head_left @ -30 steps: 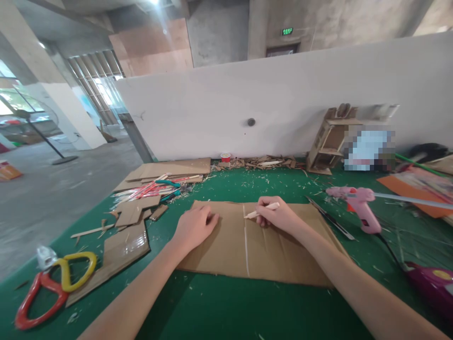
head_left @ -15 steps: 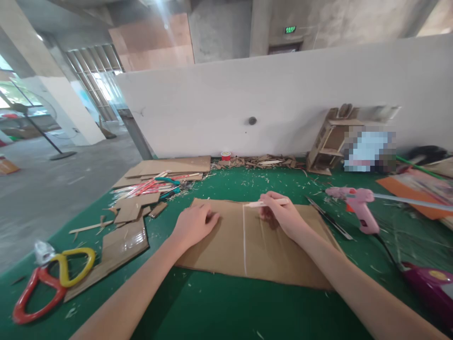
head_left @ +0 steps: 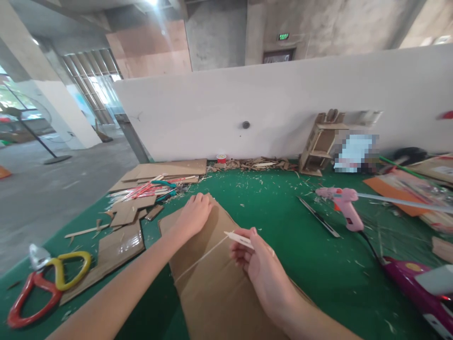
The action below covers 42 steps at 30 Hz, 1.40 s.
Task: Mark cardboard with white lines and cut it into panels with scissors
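A brown cardboard sheet (head_left: 208, 293) lies at a slant in front of me. A thin white line runs across it, from near the pen tip down toward the left edge. My left hand (head_left: 194, 215) is on the sheet's far end, fingers together and curled at the edge; what lies under the fingertips is hidden. In my right hand (head_left: 260, 269) a white pen (head_left: 240, 240) is pinched between thumb and fingers, its pointed tip over the line's right end. Whether the tip touches the cardboard I cannot tell.
Scissors (head_left: 53, 278) with red and yellow handles and cardboard scraps (head_left: 122, 241) lie left. A box cutter (head_left: 318, 217), a pink glue gun (head_left: 345, 203) and a purple tool (head_left: 410, 288) are at right. Behind stands a small cardboard shelf (head_left: 318, 146) by a white partition (head_left: 198, 113).
The cardboard sheet has turned from lying crosswise to pointing away from me at a slant. My left hand moved to its far end; my right hand came nearer with the pen.
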### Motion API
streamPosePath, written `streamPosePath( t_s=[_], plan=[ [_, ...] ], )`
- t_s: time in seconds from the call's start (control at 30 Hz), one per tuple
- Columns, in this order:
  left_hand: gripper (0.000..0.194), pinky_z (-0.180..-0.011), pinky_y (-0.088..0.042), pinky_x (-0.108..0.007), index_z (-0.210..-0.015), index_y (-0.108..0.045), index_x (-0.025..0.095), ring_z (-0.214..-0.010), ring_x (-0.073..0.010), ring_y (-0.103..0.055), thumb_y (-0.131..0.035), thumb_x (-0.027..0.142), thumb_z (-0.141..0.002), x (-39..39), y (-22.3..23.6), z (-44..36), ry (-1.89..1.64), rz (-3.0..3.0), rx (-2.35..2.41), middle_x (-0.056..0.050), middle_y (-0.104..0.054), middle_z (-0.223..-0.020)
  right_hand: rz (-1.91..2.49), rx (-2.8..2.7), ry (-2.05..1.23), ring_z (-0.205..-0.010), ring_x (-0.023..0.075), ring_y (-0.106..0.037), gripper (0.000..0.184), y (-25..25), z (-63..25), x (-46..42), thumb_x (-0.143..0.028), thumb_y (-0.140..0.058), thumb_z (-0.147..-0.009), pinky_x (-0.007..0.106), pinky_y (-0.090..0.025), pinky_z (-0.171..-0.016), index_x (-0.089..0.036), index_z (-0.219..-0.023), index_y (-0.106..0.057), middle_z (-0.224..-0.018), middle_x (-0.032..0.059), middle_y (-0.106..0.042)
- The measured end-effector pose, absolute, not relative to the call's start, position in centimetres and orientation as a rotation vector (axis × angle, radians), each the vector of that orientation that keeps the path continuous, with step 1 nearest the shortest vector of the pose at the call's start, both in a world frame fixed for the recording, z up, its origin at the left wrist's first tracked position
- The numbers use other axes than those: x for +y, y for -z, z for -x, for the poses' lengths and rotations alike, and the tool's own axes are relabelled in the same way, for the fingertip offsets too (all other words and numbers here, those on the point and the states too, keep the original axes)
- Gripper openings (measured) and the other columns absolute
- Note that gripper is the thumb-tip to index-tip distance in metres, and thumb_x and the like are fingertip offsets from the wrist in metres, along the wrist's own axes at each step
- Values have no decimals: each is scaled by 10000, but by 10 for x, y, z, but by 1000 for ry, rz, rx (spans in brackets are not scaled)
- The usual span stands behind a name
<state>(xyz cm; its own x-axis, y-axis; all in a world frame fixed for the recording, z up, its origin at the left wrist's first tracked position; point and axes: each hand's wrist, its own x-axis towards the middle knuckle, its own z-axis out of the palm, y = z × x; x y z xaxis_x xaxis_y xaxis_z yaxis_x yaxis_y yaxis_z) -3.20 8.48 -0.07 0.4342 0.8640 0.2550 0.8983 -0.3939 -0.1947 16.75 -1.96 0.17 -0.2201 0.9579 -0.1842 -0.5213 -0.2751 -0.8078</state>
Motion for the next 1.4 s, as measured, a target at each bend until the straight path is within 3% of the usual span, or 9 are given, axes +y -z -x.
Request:
streamPosePath(
  t_s=[0.1, 0.27, 0.5, 0.7, 0.87, 0.97, 1.07, 1.23, 1.4],
  plan=[
    [323, -839, -391, -353, -926, -493, 144, -926, -206, -497, -200, 271, -971, 87, 2, 19, 231, 2391, -1547, -102, -516, -975, 832, -941, -1763, -668, 156, -590, 295, -5, -184, 0, -469, -610, -768, 260, -448, -580, -200, -889, -615, -765, 43, -630],
    [272, -804, -411, -324, -866, -452, 178, -878, -180, -508, -273, 363, -955, 106, -3, 5, 419, 2643, -1540, -69, -489, -975, 1116, -1557, -1348, -418, 92, -470, 219, -8, -235, 47, -380, -572, -801, 207, -367, -397, -196, -685, -548, -513, -29, -546],
    [318, -839, -410, -276, -971, -473, 181, -933, -149, -537, -172, 286, -973, 154, -7, -23, 339, 2867, -1373, -65, -537, -1048, 1129, -1682, -1394, -511, 114, -576, 166, -1, -249, 60, -342, -571, -798, 227, -474, -464, -190, -740, -540, -607, -12, -610],
    [236, -851, -406, -304, -937, -543, 180, -975, -194, -567, -320, 257, -937, 165, -23, -35, 147, 2861, -1259, -75, -607, -1047, 1125, -1710, -1351, -488, 106, -571, 114, -1, -238, 61, -304, -531, -810, 222, -474, -461, -206, -759, -505, -603, -29, -604],
    [311, -778, -419, -380, -1027, -528, 161, -893, -255, -602, -239, 234, -941, 115, -52, -30, 168, 2653, -1415, -133, -632, -967, 1084, -1798, -1279, -549, 115, -600, 130, 1, -233, 52, -322, -519, -833, 219, -488, -498, -210, -767, -507, -666, -13, -618],
    [361, -560, -400, -330, -999, -535, 209, -609, -236, -606, -220, 378, -943, 44, -56, -31, 74, 2586, -1588, -71, -627, -694, 1097, -1776, -1258, -535, 116, -600, 147, 3, -232, 50, -331, -508, -840, 220, -489, -489, -209, -759, -508, -652, -8, -618],
    [416, -477, -350, -298, -1071, -513, 245, -562, -241, -607, -339, 563, -869, -25, -42, -40, -26, 2679, -1726, -59, -640, -663, 1110, -1744, -1265, -525, 116, -603, 180, 3, -231, 50, -343, -507, -841, 225, -495, -487, -207, -724, -503, -632, -7, -620],
    [274, -541, -403, -297, -1026, -522, 236, -718, -231, -644, -319, 381, -915, -50, -18, -53, 80, 2840, -1742, -79, -681, -850, 1153, -1718, -1219, -550, 120, -609, 199, 1, -236, 54, -383, -515, -839, 214, -496, -449, -207, -747, -509, -664, -1, -631],
    [281, -560, -431, -315, -1008, -523, 226, -666, -230, -640, -276, 332, -929, -16, -18, -58, 125, 2846, -1599, -68, -678, -783, 1197, -1723, -1137, -569, 125, -610, 182, 2, -254, 67, -381, -560, -815, 215, -509, -457, -203, -791, -532, -673, 0, -623]
  ],
)
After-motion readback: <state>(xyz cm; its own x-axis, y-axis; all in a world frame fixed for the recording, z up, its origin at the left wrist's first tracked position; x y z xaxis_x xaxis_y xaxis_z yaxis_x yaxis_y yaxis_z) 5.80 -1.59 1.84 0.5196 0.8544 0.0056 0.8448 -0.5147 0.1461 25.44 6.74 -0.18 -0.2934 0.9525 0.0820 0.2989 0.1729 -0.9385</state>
